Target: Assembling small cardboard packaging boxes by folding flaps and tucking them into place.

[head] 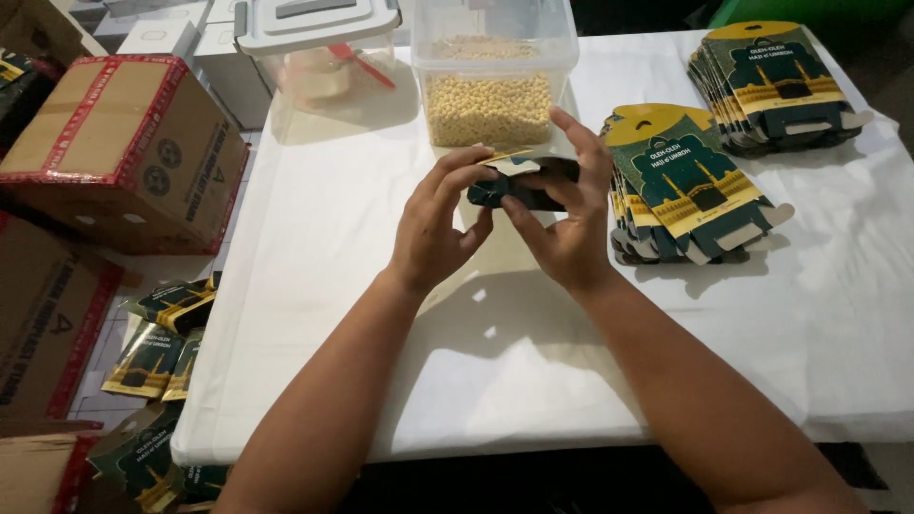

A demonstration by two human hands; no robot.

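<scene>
I hold a small dark green carton point(522, 183) between both hands above the white desk point(381, 286), its long axis running nine to three o'clock, my left hand point(440, 228) pinching its nine o'clock end, my right hand point(569, 214) cupping the three o'clock end.

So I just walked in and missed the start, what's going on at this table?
A person holds a small dark green and yellow carton over the white table with both hands: the left hand pinches its near end, and the right hand cups the other. Two stacks of flat cartons lie to the right, and a clear tub of pale round pellets stands just behind. More cartons lie on the floor beside cardboard boxes.
</scene>
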